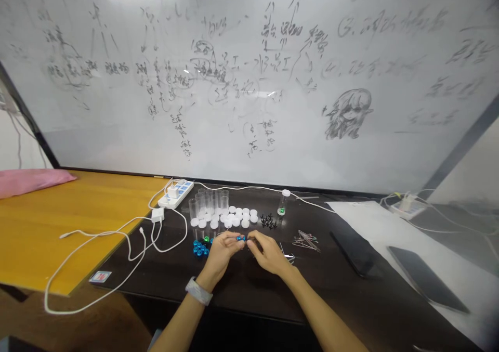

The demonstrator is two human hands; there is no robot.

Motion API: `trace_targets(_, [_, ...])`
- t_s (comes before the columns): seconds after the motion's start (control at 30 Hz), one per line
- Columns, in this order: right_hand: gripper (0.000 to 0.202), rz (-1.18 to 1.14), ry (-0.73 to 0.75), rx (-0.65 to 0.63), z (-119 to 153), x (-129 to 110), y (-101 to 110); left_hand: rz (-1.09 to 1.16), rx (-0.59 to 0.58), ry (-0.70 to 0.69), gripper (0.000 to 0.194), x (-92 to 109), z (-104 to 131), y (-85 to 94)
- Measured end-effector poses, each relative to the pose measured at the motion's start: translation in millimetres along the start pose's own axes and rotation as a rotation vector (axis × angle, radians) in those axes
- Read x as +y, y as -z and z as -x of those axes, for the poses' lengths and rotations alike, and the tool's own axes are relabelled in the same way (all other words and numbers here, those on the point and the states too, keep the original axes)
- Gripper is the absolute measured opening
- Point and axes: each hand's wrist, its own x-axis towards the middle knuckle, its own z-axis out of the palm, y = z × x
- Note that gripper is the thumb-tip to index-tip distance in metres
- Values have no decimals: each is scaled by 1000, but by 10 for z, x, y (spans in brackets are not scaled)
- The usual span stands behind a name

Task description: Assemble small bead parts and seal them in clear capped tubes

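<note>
Honestly, this is all fingertip stuff right now: both hands are close together over the near part of the dark table (pixel 241 297), working on a small blue piece (pixel 241 238) held between them. Left hand (pixel 219 256) has it pinched between thumb and fingers. Right hand (pixel 272 254) is right up against its other side with thumb and fingertips drawn in, but I can't tell if they're clamped on that same piece or on some tiny dark bit next to it (way too small to make out). So the step in hand looks like close two-handed handling, and I'd say the next move calls for a steady left pinch and small, careful right-hand adjustments. Just beside the left hand there's a cluster of shiny blue balls (pixel 200 249) with a green one (pixel 206 239) at its edge. Behind the hands sit the white caps (pixel 236 219), with upright clear tubes (pixel 212 202) to their left, little black pieces (pixel 268 221) to their right, and a white-topped tube (pixel 283 204) with something green inside past those. Thin wires (pixel 306 241) lie in a loose pile off the right hand's side.
</note>
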Motion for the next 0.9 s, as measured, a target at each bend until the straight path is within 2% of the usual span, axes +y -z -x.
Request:
trace_targets(0.1, [31,37,-17,-8,-6,6,-4,-8,-4,6,36,6,4,-5])
trace_targets(0.2, [17,8,-27,-12,-4,-4,19,-3,-3,8,36,10,7,-8])
trace_targets(0.3, [14,4,-8,-6,-3,-9,34,-9,2,1,35,2,6,-1])
trace_targets(0.43, [29,45,-16,-6,-7,4,26,-19,-6,-8,35,-15,0,18])
trace_targets(0.57, [13,8,-15,-24,-6,4,24,-15,-9,-11,34,-16,-3,15])
trace_targets(0.73, [33,29,-21,-24,-11,14,12,-29,-17,-14,33,-18,-7,13])
trace_targets(0.9, [16,-40,-17,-16,-7,31,10,-17,-10,-16,34,-45,-19,39])
